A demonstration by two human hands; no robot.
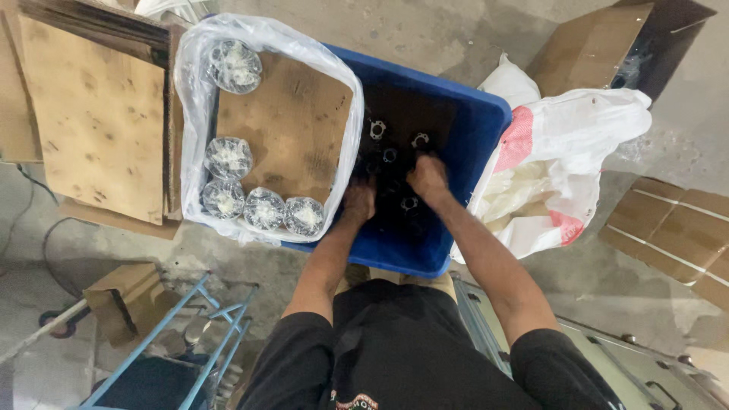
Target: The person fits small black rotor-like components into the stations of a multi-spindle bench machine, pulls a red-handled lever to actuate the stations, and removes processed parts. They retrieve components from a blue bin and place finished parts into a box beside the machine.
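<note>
- Blue plastic bin (471,114) = landmark, sits on concrete floor; both hands reach down inside it.
- Left hand (358,201) near bin's left-centre, fingers curled down into dark pile of small black parts (395,182); can't tell what, if anything, it grips.
- Right hand (429,180) just beside left one, mid-bin, fingers bent down among the same parts; grip also can't be told, too dark.
- A few pale metal flange-like pieces (377,129) lie toward bin's far side, apart from hands.
- Cardboard sheet (292,125) in clear plastic liner (190,83) covers bin's left half; round wrapped packs (264,209) line its near edge, one more (234,66) at far corner.
- White-and-red sack (562,152) touches bin's right wall.
- Plywood board (95,121) left of bin, beyond liner.
- Blue metal frame (205,319) near-left of bin, well apart.
</note>
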